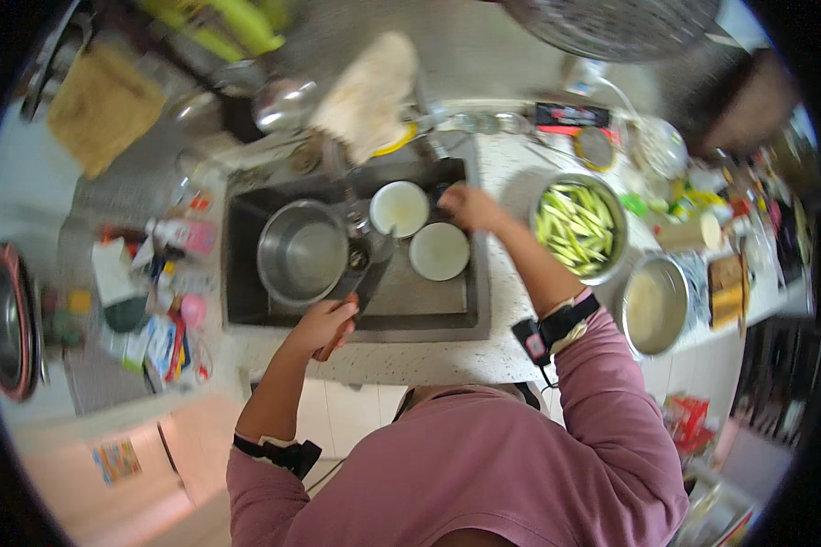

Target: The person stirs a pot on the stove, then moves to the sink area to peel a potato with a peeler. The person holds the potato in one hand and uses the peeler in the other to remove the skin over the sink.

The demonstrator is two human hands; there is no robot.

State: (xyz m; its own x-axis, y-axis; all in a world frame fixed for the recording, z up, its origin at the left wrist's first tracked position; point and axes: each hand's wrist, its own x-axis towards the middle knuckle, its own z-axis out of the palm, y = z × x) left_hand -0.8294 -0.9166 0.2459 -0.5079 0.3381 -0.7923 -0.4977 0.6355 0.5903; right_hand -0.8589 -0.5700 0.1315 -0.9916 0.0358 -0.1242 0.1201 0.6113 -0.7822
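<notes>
Knife [374, 273] in the left hand [327, 326], its blade running forward and rightward from the fist, over the sink [420, 299]. Left hand closed around the handle, near the sink's front edge; brown handle end showing below the fingers. Right hand [467, 208] farther forward, at the sink's right rim, fingers curled and blurred; cannot tell whether they hold anything. Between the hands, two white bowls: one [400, 209] left of the right hand, another [439, 251] just nearer the body. Ahead of the left hand, a round metal pot [303, 246] inside the sink. Right of the right hand, on the speckled desk [506, 356], a bowl [623, 232] of cut green-and-pale vegetable pieces [575, 226]; beyond it, rightward and nearer the body, a metal bowl [627, 305] with pale contents.
</notes>
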